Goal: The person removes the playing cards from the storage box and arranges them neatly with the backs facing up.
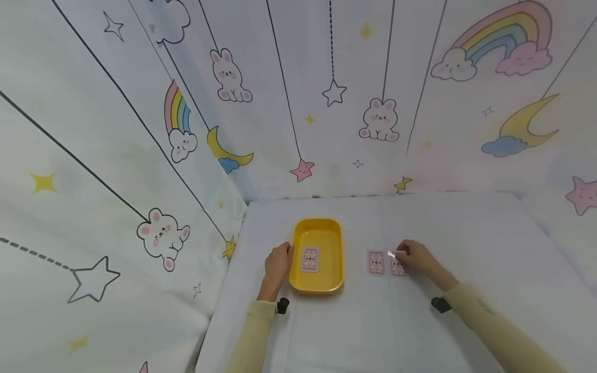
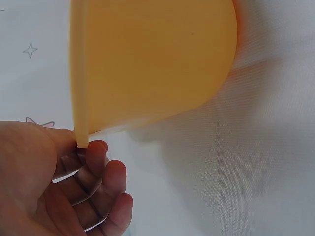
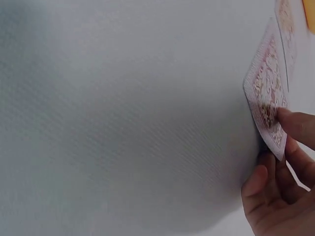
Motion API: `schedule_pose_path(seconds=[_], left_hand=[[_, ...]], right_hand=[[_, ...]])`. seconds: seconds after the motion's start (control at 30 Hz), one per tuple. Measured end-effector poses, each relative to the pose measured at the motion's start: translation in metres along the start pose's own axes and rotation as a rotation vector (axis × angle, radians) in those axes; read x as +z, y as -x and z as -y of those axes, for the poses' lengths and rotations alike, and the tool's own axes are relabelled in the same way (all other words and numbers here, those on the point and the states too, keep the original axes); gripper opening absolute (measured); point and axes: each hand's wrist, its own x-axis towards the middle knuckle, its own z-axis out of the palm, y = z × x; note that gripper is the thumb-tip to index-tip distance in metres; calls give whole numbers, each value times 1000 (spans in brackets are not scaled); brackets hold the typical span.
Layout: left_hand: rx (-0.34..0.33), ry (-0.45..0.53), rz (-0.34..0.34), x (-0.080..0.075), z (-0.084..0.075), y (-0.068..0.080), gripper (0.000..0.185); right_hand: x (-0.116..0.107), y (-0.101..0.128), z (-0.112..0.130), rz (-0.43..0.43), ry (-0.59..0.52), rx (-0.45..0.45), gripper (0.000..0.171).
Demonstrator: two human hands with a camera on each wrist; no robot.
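A yellow tray [image 1: 339, 259] stands on the white-covered table, with one red-and-white patterned playing card [image 1: 310, 259] lying inside it. My left hand [image 1: 279, 264] pinches the tray's left rim between thumb and fingers, and the left wrist view shows the tray's outer wall [image 2: 162, 59] above the fingers [image 2: 115, 174]. To the right of the tray, another card [image 1: 376, 262] lies flat. Just beside that one, my right hand [image 1: 418, 258] holds a card [image 3: 268, 86] by one end, thumb on its patterned back and fingers beneath. Glare covers part of this card's far end in the head view.
White cloth [image 1: 345, 331] covers the table. Behind and to the left hang cloth walls [image 1: 280, 103] printed with rabbits, stars and rainbows. A dark strap device [image 1: 282, 305] sits on the left wrist and another [image 1: 440, 304] on the right.
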Motion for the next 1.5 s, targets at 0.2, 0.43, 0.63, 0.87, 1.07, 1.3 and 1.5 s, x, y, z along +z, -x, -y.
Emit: schedule_pose_path(seconds=[0.2, 0.43, 0.63, 0.87, 1.07, 1.3, 1.5], left_hand=[[7, -6, -18, 1, 0, 1, 30], [8, 2, -10, 1, 2, 0, 30], [11, 2, 1, 0, 2, -2, 30], [1, 6, 1, 1, 2, -2, 29], [-12, 25, 14, 1, 2, 1, 28], [-16, 23, 12, 2, 3, 1, 28], [-29, 27, 3, 4, 2, -2, 28]], right_hand=[[4, 1, 6, -55, 24, -2, 18], [7, 0, 10, -66, 24, 24, 20], [10, 0, 10, -127, 87, -13, 21], [12, 0, 10, -179, 168, -59, 17], [15, 0, 9, -172, 235, -71, 15], [8, -10, 28, -168, 263, -111, 10], [3, -41, 99, -109, 143, -147, 14]])
